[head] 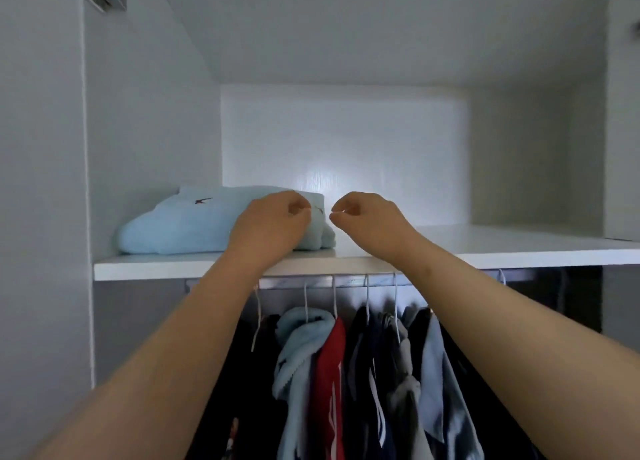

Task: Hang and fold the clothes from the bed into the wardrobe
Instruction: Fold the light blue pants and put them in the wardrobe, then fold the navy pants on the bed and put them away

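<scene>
- ok so the folded light-blue sweatshirt (180, 224) is sitting on the wardrobe's top shelf (485, 245), over on the left side and close to the front edge
- it lies longways left-to-right, running along that front edge, with a small dark logo facing up
- the left hand (277, 217) is right in front of its right-hand end, fingers curled in. From here I can't tell if they're pinching the cloth or just resting against it
- the right hand (367, 217) is just off that same end, over bare shelf. Its fingers are curled into a loose fist with nothing in them that I can see, and it's not touching the sweatshirt
- so the bulk of it lies to the left of both hands, and the left hand is clearly the nearer one. Any nudge or tidy-up looks like its job
- under the shelf is the rail (346, 281) with a row of hung clothes (329, 373): pale blue, red, some dark ones
- my guess is this piece is basically put away, and next would be fetching another
</scene>
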Motion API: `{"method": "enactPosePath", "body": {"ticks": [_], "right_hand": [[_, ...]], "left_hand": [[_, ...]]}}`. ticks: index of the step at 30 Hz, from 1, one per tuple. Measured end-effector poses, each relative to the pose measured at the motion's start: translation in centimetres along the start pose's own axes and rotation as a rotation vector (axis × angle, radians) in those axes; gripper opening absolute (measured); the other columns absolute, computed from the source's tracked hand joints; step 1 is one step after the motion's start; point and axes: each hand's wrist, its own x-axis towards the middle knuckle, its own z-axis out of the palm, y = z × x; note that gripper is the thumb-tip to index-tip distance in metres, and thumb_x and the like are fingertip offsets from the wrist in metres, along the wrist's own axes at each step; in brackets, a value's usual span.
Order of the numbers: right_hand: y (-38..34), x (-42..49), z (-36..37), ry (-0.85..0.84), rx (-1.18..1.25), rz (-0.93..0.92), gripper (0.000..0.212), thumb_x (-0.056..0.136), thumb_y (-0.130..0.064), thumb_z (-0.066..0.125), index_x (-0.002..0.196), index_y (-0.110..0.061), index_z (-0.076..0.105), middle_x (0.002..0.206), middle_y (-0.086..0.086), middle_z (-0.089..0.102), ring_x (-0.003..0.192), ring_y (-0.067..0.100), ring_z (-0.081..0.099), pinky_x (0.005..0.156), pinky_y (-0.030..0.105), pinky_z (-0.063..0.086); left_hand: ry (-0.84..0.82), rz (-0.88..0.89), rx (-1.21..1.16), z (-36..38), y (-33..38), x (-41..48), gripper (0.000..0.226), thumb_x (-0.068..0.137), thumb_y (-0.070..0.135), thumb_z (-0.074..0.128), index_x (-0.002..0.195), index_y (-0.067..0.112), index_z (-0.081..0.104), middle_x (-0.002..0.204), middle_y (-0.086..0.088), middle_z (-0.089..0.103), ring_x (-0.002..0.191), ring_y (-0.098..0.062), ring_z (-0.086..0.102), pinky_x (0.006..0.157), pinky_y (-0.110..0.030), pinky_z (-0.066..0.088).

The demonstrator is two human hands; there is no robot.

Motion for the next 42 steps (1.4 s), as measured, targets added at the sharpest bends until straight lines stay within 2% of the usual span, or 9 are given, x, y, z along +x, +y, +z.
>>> {"method": "enactPosePath", "body": {"ticks": [2,5,9,14,18,25,31,36,42], "right_hand": [[0.4,-2.0,-0.6,0.031,0.001,-0.019,0.021,0.092,-0.028,0.050,0.107,-0.020,0.062,0.110,-0.006,0.062,0.099,0.012,0.054,0.078,0.019,0.039],[1.5,-6.6,-1.8,0.098,0.013,0.014,0.016,0.092,-0.025,0.052,0.102,-0.021,0.064,0.098,-0.010,0.063,0.090,0.007,0.054,0.068,0.003,0.035],[2.8,-13.1,-4.0,0.181,0.014,0.138,0.017,0.091,-0.023,0.054,0.103,-0.019,0.065,0.100,-0.010,0.067,0.093,0.006,0.059,0.079,0.011,0.039],[4.1,-24.0,-7.0,0.314,-0.051,0.404,0.008,0.091,-0.023,0.056,0.094,-0.028,0.062,0.090,-0.017,0.064,0.092,0.005,0.060,0.085,0.018,0.044],[3.7,-34.6,-9.8,0.492,-0.117,0.670,0.010,0.091,-0.022,0.057,0.098,-0.025,0.064,0.098,-0.008,0.066,0.097,0.010,0.061,0.088,0.023,0.045],[-1.3,-53.8,-13.4,0.889,-0.126,0.983,0.016,0.090,-0.017,0.059,0.081,-0.030,0.062,0.074,-0.018,0.059,0.071,-0.002,0.053,0.067,0.015,0.037],[-8.7,-69.6,-14.7,1.177,-0.140,1.183,0.020,0.090,-0.017,0.056,0.078,-0.032,0.061,0.079,-0.017,0.062,0.078,0.004,0.058,0.069,0.018,0.041],[-16.9,-83.4,-14.6,1.435,-0.194,1.362,0.020,0.089,-0.016,0.057,0.074,-0.027,0.063,0.074,-0.007,0.064,0.072,0.011,0.057,0.065,0.024,0.041],[-25.8,-96.8,-14.1,1.696,-0.160,1.527,0.014,0.088,-0.018,0.056,0.081,-0.025,0.065,0.082,-0.003,0.065,0.073,0.012,0.058,0.062,0.024,0.042]], "left_hand": [[0.051,0.032,-0.164,0.9,1.1,-2.0,0.016,0.092,0.028,0.047,0.096,0.029,0.063,0.097,0.013,0.063,0.091,-0.007,0.055,0.076,-0.017,0.041],[-0.007,0.113,-0.439,2.2,3.6,-5.6,0.013,0.090,0.026,0.053,0.084,0.033,0.062,0.079,0.025,0.059,0.074,0.014,0.053,0.065,0.003,0.034],[-0.179,0.148,-0.702,4.8,6.1,-9.5,0.026,0.088,0.021,0.055,0.071,0.041,0.059,0.077,0.024,0.064,0.080,0.009,0.058,0.075,-0.011,0.043],[-0.456,0.151,-0.914,9.0,9.9,-16.2,0.020,0.088,0.024,0.056,0.076,0.040,0.063,0.086,0.017,0.068,0.087,-0.001,0.062,0.081,-0.018,0.045],[-0.751,0.195,-0.977,11.3,15.3,-23.7,0.014,0.089,0.025,0.056,0.085,0.033,0.067,0.088,0.010,0.069,0.089,-0.007,0.063,0.083,-0.022,0.046],[-1.232,0.283,-1.108,9.4,24.7,-38.9,0.022,0.089,0.017,0.055,0.076,0.032,0.064,0.081,0.007,0.069,0.083,-0.012,0.067,0.076,-0.030,0.048],[-1.636,0.244,-1.147,3.8,31.1,-53.6,0.016,0.091,0.016,0.053,0.084,0.022,0.066,0.083,0.002,0.068,0.077,-0.010,0.067,0.076,-0.028,0.048],[-1.904,0.268,-1.113,-3.2,36.5,-67.2,0.019,0.093,0.010,0.050,0.081,0.019,0.062,0.075,0.001,0.064,0.068,-0.010,0.060,0.060,-0.022,0.039],[-2.112,0.351,-1.030,-11.3,41.4,-80.2,0.023,0.094,0.009,0.047,0.079,0.019,0.060,0.075,0.001,0.063,0.067,-0.010,0.058,0.060,-0.022,0.039]]}}
